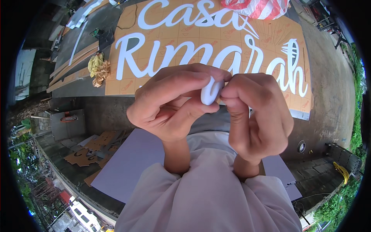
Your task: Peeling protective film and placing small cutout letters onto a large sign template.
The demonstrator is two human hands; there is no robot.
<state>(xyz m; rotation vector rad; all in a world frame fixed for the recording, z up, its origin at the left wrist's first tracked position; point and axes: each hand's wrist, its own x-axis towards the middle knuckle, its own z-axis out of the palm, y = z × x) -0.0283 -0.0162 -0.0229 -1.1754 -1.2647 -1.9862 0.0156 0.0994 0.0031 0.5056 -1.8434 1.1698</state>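
Observation:
A small white rounded piece (208, 92) with a groove or slit along it is held up in front of my chest. My left hand (166, 98) pinches it between thumb and forefinger. Close against its right side, my right hand (261, 112) is closed in a pinch; what lies between those fingertips is hidden. Beyond both hands, large white cut-out letters (123, 60) lie on a brown printed sheet (116, 88) on the table. My hands hide part of the lower row of letters.
A red-and-white plastic bag (259, 8) rests at the sheet's far edge. Crumpled paper (99, 69) and wooden strips (73, 73) lie to the left. White panel (131, 166) and brown scraps (100, 141) sit lower left. A yellow cable (341, 172) is at right.

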